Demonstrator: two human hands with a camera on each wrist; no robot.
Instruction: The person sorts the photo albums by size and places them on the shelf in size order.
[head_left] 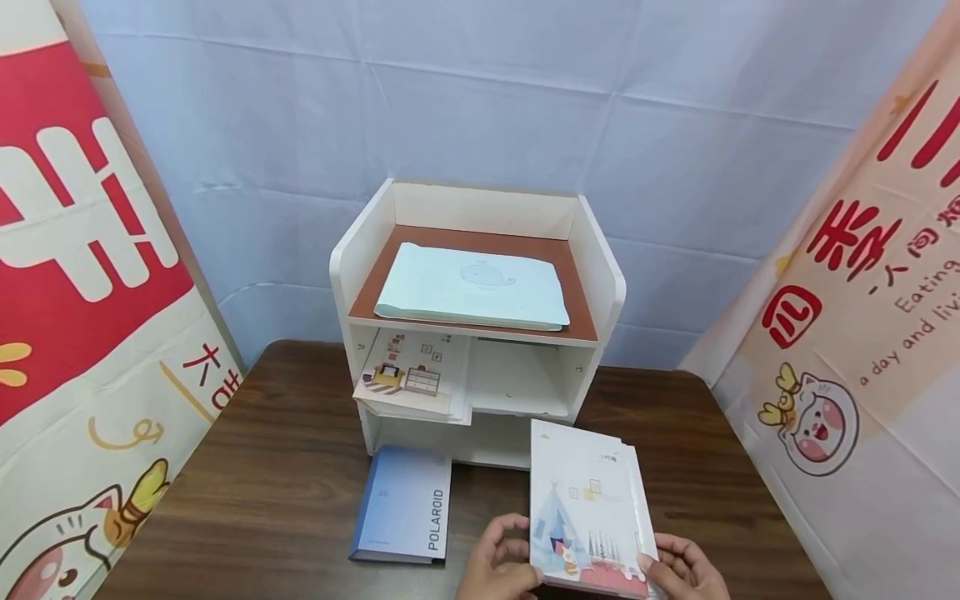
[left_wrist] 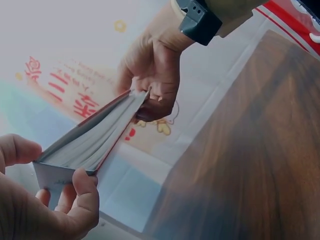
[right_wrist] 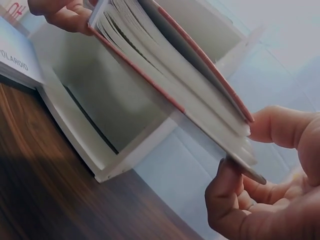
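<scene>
A white hardcover book (head_left: 588, 500) with a teepee drawing on its cover is held between both hands above the table's front right. My left hand (head_left: 497, 565) pinches its lower spine corner, thumb on one cover and fingers on the other. At the opposite lower corner my right hand (head_left: 684, 570) grips the opening edge, thumb on the front cover. The page edges (right_wrist: 175, 85) show in the right wrist view, the covers slightly spread. Left of the hands, a blue book (head_left: 405, 504) marked POLAROID lies on the table against the shelf's base.
A small white shelf unit (head_left: 607, 287) stands at the table's back. On its brown top lies a pale blue book (head_left: 476, 283) with a whale drawing. Another illustrated book (head_left: 416, 375) sticks out of the middle shelf's left side. Printed curtains hang at both sides of the wooden table (head_left: 270, 492).
</scene>
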